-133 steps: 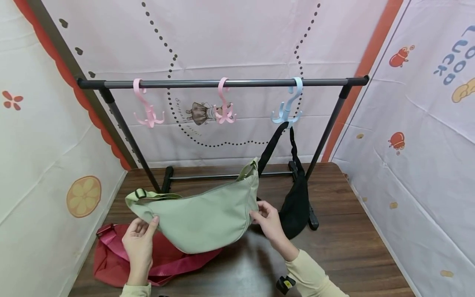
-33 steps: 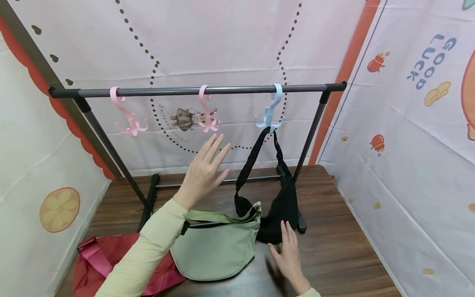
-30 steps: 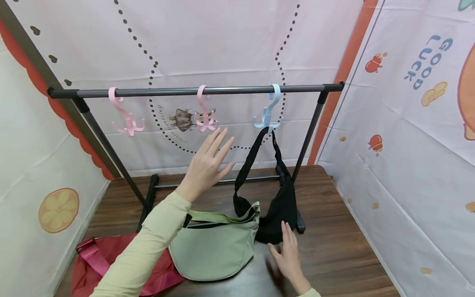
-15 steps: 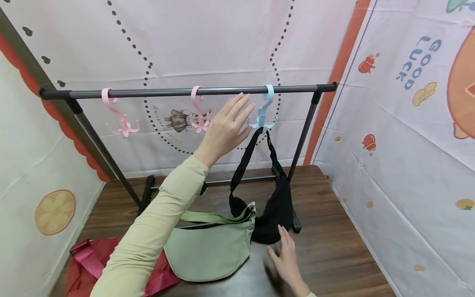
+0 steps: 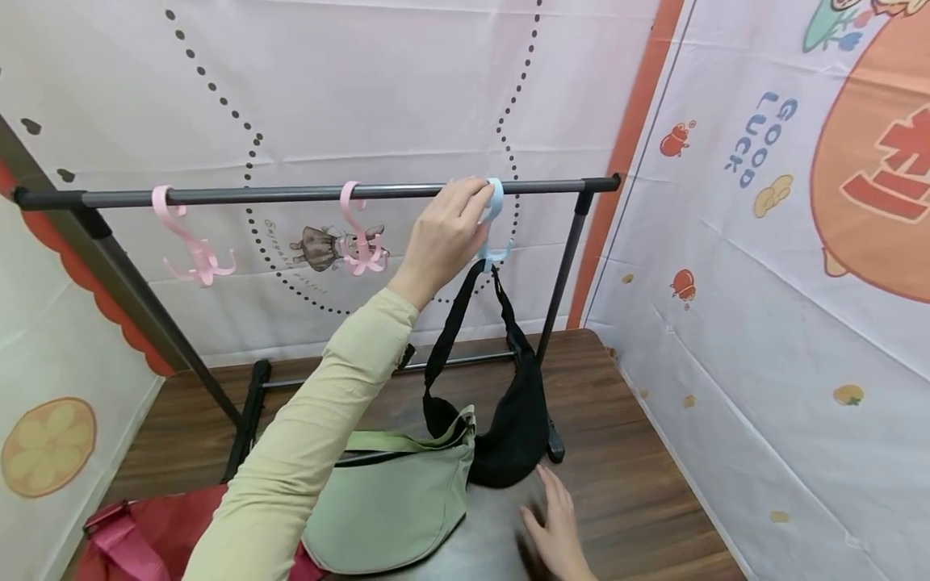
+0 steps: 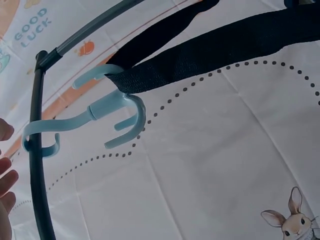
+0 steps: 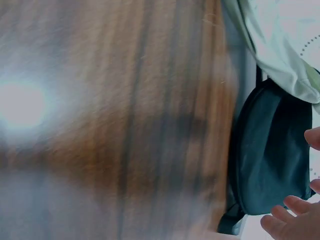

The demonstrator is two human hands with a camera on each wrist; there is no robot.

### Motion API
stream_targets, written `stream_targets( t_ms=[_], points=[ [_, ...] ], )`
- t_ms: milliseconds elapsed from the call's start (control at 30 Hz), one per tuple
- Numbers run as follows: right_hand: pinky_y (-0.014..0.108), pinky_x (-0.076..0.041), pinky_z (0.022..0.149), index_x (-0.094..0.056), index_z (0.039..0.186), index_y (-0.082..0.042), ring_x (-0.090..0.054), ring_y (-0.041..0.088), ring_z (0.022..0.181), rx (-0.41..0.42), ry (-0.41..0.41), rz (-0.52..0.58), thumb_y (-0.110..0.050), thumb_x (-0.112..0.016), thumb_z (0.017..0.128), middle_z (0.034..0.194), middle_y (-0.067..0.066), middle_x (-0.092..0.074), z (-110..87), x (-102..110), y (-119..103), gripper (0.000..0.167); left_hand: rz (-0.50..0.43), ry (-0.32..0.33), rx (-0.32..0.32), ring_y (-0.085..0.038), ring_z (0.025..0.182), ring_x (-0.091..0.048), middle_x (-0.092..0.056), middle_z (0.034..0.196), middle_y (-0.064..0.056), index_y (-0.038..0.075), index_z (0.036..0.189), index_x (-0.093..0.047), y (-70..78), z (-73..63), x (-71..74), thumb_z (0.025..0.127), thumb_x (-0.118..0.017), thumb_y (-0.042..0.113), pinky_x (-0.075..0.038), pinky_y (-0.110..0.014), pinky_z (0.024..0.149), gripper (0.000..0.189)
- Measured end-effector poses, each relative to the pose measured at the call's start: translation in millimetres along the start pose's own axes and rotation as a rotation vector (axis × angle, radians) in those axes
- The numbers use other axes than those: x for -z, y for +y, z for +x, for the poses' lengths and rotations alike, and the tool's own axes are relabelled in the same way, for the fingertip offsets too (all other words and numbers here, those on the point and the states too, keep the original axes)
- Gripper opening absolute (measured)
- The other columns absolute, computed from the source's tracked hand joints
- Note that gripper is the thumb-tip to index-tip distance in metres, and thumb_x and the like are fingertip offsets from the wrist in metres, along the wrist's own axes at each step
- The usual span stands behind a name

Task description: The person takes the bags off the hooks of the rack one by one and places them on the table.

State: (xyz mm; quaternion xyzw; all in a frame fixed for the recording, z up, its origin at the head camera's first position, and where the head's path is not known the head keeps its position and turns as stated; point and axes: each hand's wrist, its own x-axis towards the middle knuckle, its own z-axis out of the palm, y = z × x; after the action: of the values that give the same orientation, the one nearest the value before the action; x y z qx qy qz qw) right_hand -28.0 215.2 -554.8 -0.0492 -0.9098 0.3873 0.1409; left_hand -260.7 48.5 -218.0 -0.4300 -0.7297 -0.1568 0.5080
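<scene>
A light blue multi-prong hook [image 5: 497, 202] hangs on the rack's top bar. My left hand [image 5: 445, 238] is raised beside it in the head view, partly covering it. The left wrist view shows the fingers [image 6: 7, 185] loosely bent near the bar and apart from the hook [image 6: 107, 106]. From a prong hangs the strap of a black shoulder bag [image 5: 514, 432], its body low by the table. A pale green shoulder bag [image 5: 388, 512] lies just left of it. Low at the right, my right hand [image 5: 558, 532] has its fingers spread, near the black bag's underside, holding nothing.
Two pink hooks, one at the left [image 5: 198, 254] and one mid-bar [image 5: 358, 234], hang on the black rail [image 5: 283, 195]. A red bag [image 5: 163, 528] lies at the table's left. Brown wood tabletop [image 5: 632, 492] extends rightward to a printed cloth wall.
Both hands held the green bag 4.4 seconds ago; it now lies on the table. My left hand has risen rightward to the blue hook. The head view has shifted right.
</scene>
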Motion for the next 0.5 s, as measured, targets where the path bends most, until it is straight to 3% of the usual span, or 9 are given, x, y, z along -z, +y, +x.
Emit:
stream_targets(
  t_ms=[167, 367, 500],
  points=[
    [0.057, -0.036, 0.088, -0.04, 0.131, 0.001, -0.039, 0.039, 0.115, 0.021, 0.004, -0.001, -0.005, -0.068, 0.077, 0.13, 0.023, -0.042, -0.7, -2, 1, 0.06, -0.019, -0.047, 0.02, -0.026, 0.109, -0.052, -0.057, 0.115, -0.015, -0.005, 0.113, -0.058, -2.4, 14.0, -1.0, 0.083, -0.06, 0.005, -0.03, -0.025, 0.104, 0.032],
    [0.057, -0.037, 0.089, -0.04, 0.133, -0.003, -0.037, 0.039, 0.119, -0.001, -0.062, 0.037, -0.007, -0.066, 0.08, 0.134, 0.021, -0.039, 5.7, -4, -8, 0.059, -0.071, -0.17, 0.049, -0.023, 0.113, -0.049, -0.057, 0.117, -0.012, -0.004, 0.112, -0.06, -1.1, 29.1, -2.8, 0.086, -0.056, 0.005, -0.033, -0.021, 0.101, 0.028],
    [0.057, -0.037, 0.088, -0.041, 0.132, -0.004, -0.037, 0.04, 0.119, 0.037, -0.067, 0.036, -0.007, -0.066, 0.081, 0.134, 0.022, -0.039, 11.7, -5, -12, 0.057, -0.066, -0.246, 0.069, -0.021, 0.111, -0.05, -0.059, 0.112, -0.01, -0.003, 0.108, -0.062, -0.6, 30.8, -5.1, 0.087, -0.056, 0.004, -0.034, -0.019, 0.1, 0.023]
  ],
)
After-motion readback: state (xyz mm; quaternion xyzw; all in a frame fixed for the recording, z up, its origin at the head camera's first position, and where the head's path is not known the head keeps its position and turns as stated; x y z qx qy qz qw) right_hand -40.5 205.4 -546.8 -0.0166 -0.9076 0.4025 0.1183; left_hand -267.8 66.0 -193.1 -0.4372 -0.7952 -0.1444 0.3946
